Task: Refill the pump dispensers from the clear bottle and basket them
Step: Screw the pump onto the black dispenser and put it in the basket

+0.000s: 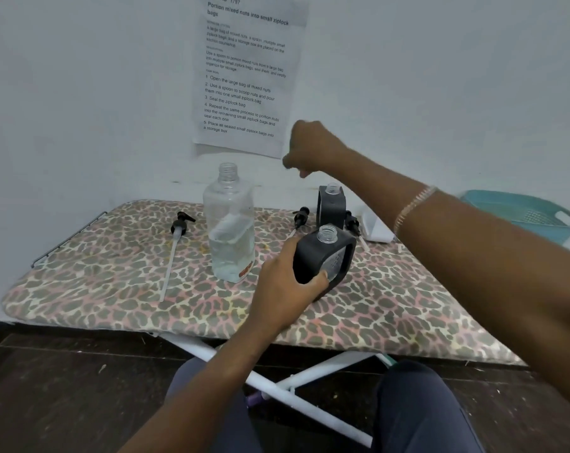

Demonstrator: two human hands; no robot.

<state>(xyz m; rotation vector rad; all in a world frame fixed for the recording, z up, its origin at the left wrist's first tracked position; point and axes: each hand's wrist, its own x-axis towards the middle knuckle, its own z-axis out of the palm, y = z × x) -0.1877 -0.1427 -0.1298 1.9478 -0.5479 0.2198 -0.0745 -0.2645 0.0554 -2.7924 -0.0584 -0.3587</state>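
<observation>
The left hand point(286, 284) has its fingers grasping the near black dispenser point(334, 256), uncapped, on the ironing board point(113, 276), just right of the open clear bottle point(229, 223). The right hand point(313, 152) hovers clenched above the far dispenser point(332, 207). The teal basket point(519, 214) sits far right.

The clear bottle point(229, 223) is glossy see-through plastic. The near dispenser point(322, 256) and the far one point(332, 207) look matt black, with clear plastic threaded necks. The pumps point(179, 225) are shiny black plastic with cloudy white tubes. The desk point(113, 273) wears soft leopard-print cloth over white painted metal legs point(277, 387). The basket point(519, 210) is smooth teal plastic. A matt paper sheet point(244, 76) hangs on the flat white wall; the floor point(64, 387) looks like dark, scuffed wood. The bracelet point(411, 206) glints like metal.
</observation>
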